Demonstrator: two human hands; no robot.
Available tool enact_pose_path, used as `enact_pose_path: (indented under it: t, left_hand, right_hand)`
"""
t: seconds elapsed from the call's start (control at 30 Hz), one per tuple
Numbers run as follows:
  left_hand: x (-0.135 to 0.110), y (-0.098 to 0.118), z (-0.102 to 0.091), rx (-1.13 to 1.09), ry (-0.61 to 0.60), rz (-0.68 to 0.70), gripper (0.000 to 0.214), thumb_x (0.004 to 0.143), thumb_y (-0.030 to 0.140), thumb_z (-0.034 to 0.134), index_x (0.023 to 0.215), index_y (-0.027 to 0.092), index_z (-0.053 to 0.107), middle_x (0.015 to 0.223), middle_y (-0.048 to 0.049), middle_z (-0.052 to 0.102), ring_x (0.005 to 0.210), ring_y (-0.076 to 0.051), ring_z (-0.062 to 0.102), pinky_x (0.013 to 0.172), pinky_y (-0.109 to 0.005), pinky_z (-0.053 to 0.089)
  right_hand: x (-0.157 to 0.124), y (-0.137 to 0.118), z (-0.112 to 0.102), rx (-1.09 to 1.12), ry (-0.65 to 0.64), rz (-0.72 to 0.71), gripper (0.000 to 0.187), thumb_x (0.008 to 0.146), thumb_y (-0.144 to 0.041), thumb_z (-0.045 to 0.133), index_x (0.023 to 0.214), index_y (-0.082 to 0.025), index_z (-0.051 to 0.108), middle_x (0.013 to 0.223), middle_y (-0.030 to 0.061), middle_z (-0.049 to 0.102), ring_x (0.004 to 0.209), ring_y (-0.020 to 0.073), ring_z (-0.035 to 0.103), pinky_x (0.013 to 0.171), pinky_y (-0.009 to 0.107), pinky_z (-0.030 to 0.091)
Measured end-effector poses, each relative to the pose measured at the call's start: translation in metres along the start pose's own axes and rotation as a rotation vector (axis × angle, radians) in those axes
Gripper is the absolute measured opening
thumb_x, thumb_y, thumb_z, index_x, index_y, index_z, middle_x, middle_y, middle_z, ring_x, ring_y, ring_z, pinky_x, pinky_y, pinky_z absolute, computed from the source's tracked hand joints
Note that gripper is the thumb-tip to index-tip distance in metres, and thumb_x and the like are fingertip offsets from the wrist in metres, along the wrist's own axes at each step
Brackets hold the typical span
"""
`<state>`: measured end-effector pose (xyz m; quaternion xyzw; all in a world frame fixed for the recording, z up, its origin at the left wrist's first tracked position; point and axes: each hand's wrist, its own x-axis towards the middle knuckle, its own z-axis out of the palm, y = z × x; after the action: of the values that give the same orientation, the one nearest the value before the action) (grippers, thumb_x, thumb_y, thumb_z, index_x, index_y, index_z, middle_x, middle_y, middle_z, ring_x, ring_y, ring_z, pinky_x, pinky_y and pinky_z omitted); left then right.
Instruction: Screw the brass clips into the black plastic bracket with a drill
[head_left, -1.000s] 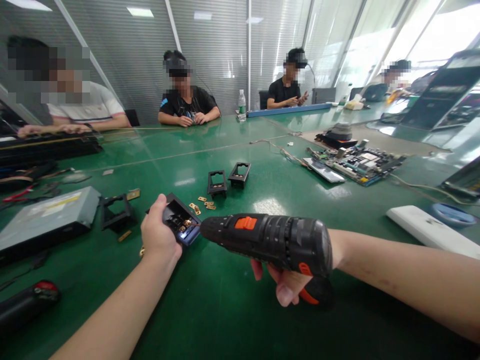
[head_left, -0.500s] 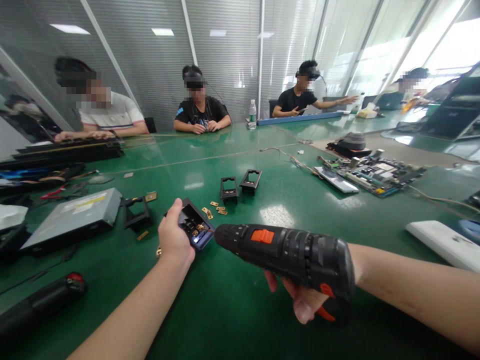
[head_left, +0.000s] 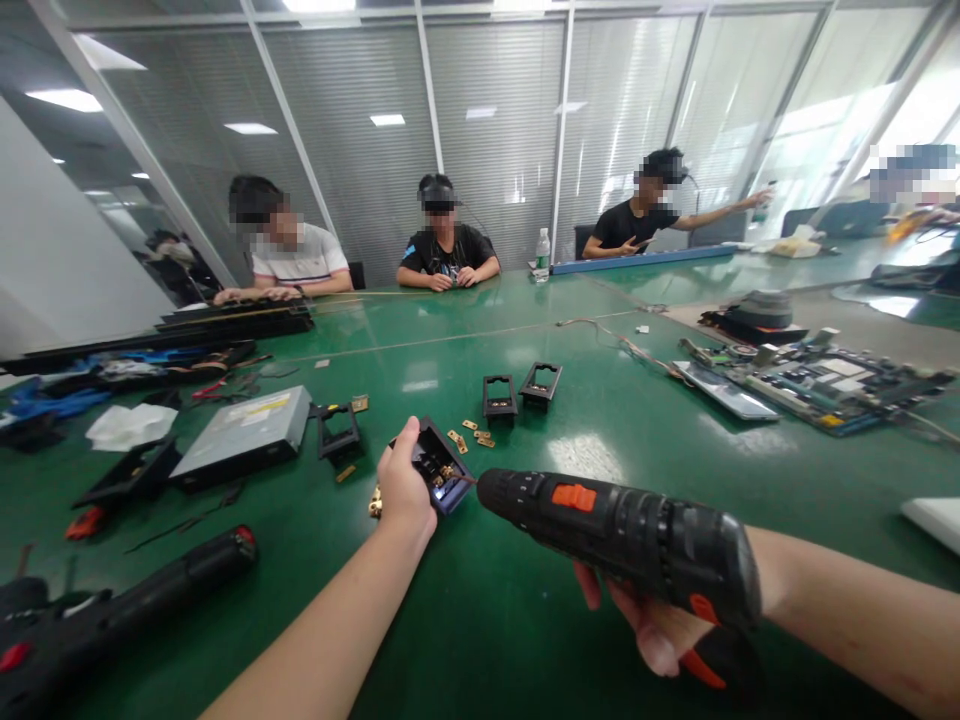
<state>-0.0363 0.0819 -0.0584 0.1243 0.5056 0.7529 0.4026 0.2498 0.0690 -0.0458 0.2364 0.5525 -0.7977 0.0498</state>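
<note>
Housing of black plastic (head_left: 437, 462) lay just left of the frame's centre, tilted, its long axis running from upper left to lower right and its hollow side facing up and toward the drill. The left hand (head_left: 405, 485) clasped it from the left, thumb along the upper edge; the other fingers were mostly hidden. Small brass fittings (head_left: 444, 479) showed inside. From the right, the thin bit (head_left: 466, 479) of a cordless drill (head_left: 615, 530) crossed the housing's right rim and pointed at those fittings; whether its tip touched one could not be told. The drill's body slanted from the chuck down toward the lower right, and the right hand (head_left: 652, 630) was wrapped around its handle, the trigger finger not clearly visible. Beyond the housing lay loose brass tabs (head_left: 484, 440), and past them two black frames (head_left: 500, 408) (head_left: 537, 403) stood side by side; a third frame (head_left: 339, 446) sat left of the left hand, next to a silver optical drive (head_left: 240, 435). A circuit board (head_left: 844, 375) lay at the right, and three co-workers (head_left: 450, 250) (head_left: 304, 262) (head_left: 637, 230) sat across the green table (head_left: 495, 600).
</note>
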Motion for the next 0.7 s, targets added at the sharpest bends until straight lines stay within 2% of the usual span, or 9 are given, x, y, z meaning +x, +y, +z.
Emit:
enact_pose_path:
  t: [0.07, 0.2, 0.4, 0.5, 0.7]
  left_hand:
    - [0.0, 0.0, 0.0, 0.01, -0.001, -0.005, 0.036, 0.075, 0.045, 0.081, 0.092, 0.019, 0.063, 0.074, -0.0004, 0.067, 0.053, -0.018, 0.064, 0.059, -0.034, 0.058]
    - [0.0, 0.003, 0.001, 0.012, -0.001, -0.012, 0.033, 0.077, 0.043, 0.08, 0.09, 0.019, 0.062, 0.073, -0.0006, 0.067, 0.054, -0.018, 0.066, 0.06, -0.034, 0.059]
    - [0.001, 0.005, 0.006, 0.031, 0.007, -0.049, 0.03, 0.079, 0.041, 0.078, 0.091, 0.018, 0.063, 0.073, -0.0014, 0.069, 0.053, -0.018, 0.065, 0.06, -0.035, 0.06]
    - [0.003, 0.003, 0.004, 0.029, -0.012, -0.037, 0.03, 0.079, 0.041, 0.078, 0.092, 0.018, 0.063, 0.074, -0.002, 0.069, 0.054, -0.02, 0.066, 0.059, -0.036, 0.06]
    - [0.011, 0.0, 0.001, 0.016, -0.05, -0.035, 0.031, 0.078, 0.04, 0.08, 0.093, 0.018, 0.064, 0.076, -0.0039, 0.071, 0.057, -0.023, 0.069, 0.058, -0.038, 0.06]
  right_hand:
    - [-0.001, -0.009, 0.009, 0.011, 0.051, -0.012, 0.06, 0.055, -0.017, 0.096, 0.106, -0.02, 0.067, 0.067, -0.0021, 0.073, 0.054, 0.0117, 0.068, 0.054, 0.018, 0.055]
    - [-0.002, -0.02, 0.017, -0.013, 0.072, -0.016, 0.058, 0.048, -0.014, 0.098, 0.097, -0.015, 0.066, 0.062, -0.0029, 0.07, 0.055, 0.0121, 0.068, 0.051, 0.018, 0.056]
    - [0.002, -0.011, 0.007, 0.09, 0.07, -0.009, 0.063, 0.047, -0.02, 0.099, 0.098, -0.015, 0.063, 0.062, -0.0025, 0.071, 0.05, 0.0128, 0.069, 0.051, 0.022, 0.061]
    - [0.003, -0.006, 0.003, 0.11, 0.081, -0.041, 0.059, 0.049, -0.021, 0.098, 0.096, -0.013, 0.064, 0.062, -0.0022, 0.071, 0.052, 0.0128, 0.07, 0.051, 0.02, 0.061]
    - [0.004, -0.015, 0.006, 0.077, 0.097, -0.029, 0.061, 0.049, -0.026, 0.099, 0.095, -0.015, 0.061, 0.058, -0.0051, 0.068, 0.05, 0.0135, 0.068, 0.049, 0.023, 0.061]
